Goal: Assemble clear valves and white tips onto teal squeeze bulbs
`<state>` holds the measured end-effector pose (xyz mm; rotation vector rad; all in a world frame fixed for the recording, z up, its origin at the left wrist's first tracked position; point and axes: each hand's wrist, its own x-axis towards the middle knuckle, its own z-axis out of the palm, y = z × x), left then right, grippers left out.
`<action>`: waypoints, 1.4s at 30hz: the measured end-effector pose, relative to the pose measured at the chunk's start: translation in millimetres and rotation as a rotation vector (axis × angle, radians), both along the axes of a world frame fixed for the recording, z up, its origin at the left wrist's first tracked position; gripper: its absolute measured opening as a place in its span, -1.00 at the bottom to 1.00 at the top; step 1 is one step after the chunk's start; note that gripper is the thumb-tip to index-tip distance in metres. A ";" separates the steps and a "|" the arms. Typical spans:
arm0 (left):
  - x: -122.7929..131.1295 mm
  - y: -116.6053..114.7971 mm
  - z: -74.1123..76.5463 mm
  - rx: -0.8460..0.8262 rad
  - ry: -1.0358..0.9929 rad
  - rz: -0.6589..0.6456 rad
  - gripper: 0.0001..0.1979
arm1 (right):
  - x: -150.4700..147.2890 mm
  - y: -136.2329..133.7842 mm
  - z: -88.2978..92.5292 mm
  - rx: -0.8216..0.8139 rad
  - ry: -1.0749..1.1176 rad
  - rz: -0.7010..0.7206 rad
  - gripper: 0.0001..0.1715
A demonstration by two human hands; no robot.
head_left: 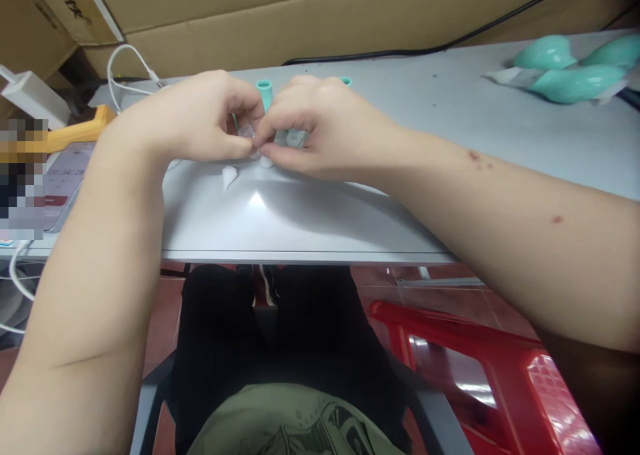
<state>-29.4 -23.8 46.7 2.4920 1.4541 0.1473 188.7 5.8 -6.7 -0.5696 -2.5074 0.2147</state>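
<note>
Both my hands meet over the grey table (310, 222). My left hand (200, 118) and my right hand (320, 128) are closed, their fingertips pinched together on a small clear plastic piece (249, 133). A teal tube-shaped part (265, 94) stands just behind the fingers, and another teal rim (346, 80) peeks out behind my right hand. A small white cone-shaped piece (229, 175) lies on the table just below my left hand, and a second white bit (266, 163) sits under the fingertips.
Several teal bulb-shaped items in clear wrap (570, 68) lie at the far right. A white charger (35, 95) with a cable (125, 68), a yellow tool (80, 132) and a phone (65, 182) are at the left. A cardboard wall (320, 15) stands behind. A red plastic stool (480, 368) is under the table's right side.
</note>
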 end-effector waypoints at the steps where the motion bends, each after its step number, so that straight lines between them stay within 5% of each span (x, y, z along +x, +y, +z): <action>1: -0.2 0.3 0.1 0.003 0.007 0.004 -0.75 | 0.1 0.2 0.0 0.000 -0.001 0.005 -0.80; 42: 0.5 6.6 -0.6 -0.055 0.178 0.050 -0.69 | 1.2 -1.2 0.1 -0.035 -0.042 0.038 -0.74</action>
